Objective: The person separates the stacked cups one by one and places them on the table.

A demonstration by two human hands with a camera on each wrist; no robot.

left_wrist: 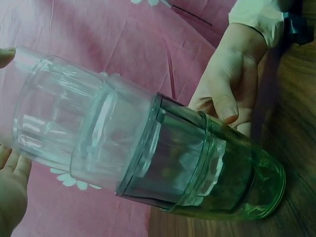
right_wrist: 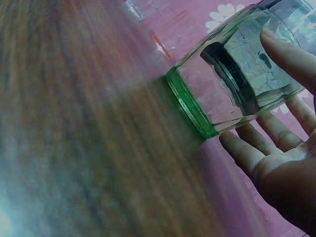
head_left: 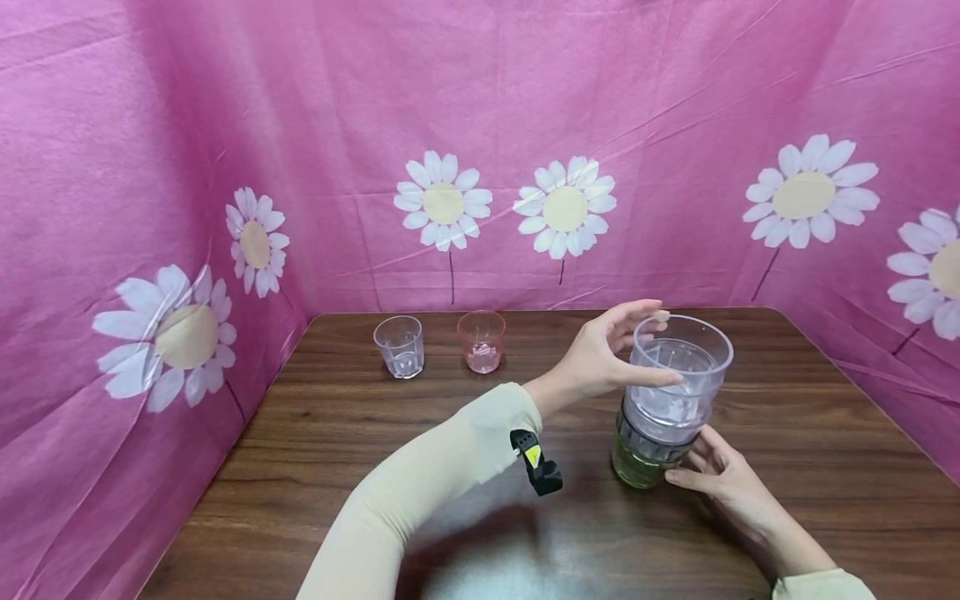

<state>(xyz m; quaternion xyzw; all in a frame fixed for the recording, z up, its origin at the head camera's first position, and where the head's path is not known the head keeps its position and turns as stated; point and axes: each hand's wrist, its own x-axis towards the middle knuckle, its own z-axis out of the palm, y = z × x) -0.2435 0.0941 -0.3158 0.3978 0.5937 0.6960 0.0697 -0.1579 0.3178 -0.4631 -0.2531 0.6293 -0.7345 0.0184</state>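
So there's a stack of nested plastic tumblers sitting between the 2 hands, just right of the left hand (head_left: 603, 354) and above and left of the right hand (head_left: 722, 482). Left hand's got the top clear tumbler (head_left: 692, 403) pinched, thumb along the near wall and fingers round the far side. Right hand is lower down, thumb and fingers wrapped round the green tumbler (head_left: 636, 464) at the bottom. In between there's a dark grey tumbler (left_wrist: 165, 153) sitting in the green one; can't tell for sure if the green base touches the table (head_left: 315, 467). Past the left hand, off to its left, 2 loose tumblers stand upright near each other: a pink tumbler (head_left: 482, 346) closer to it and a small clear tumbler (head_left: 400, 350) further out. Behind both hands hangs a pink cloth (head_left: 525, 92) with white daisies. Black strap (head_left: 536, 462) at the left sleeve, too.
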